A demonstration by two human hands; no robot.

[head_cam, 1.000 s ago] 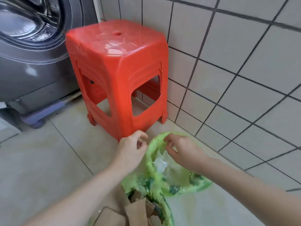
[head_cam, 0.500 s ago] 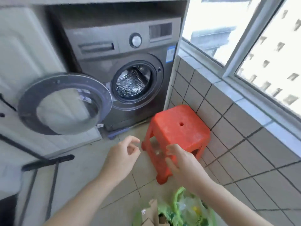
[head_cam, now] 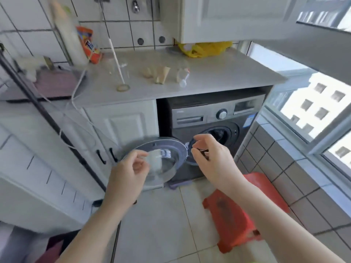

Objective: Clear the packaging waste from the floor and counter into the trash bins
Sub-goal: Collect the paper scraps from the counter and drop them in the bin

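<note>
Both hands, left (head_cam: 131,171) and right (head_cam: 210,154), hang loosely curled and empty, while cardboard scraps (head_cam: 161,74) and a clear wrapper (head_cam: 183,76) on the bench (head_cam: 228,73) await binning.

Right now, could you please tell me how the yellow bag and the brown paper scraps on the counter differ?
The yellow bag is bright plastic, bulky and crumpled, pushed to the back of the counter under the wall cabinet; the brown paper scraps are dull, small, separate pieces lying mid-counter. The bag is one lump, the scraps several. Both rest untouched on the counter.
</note>
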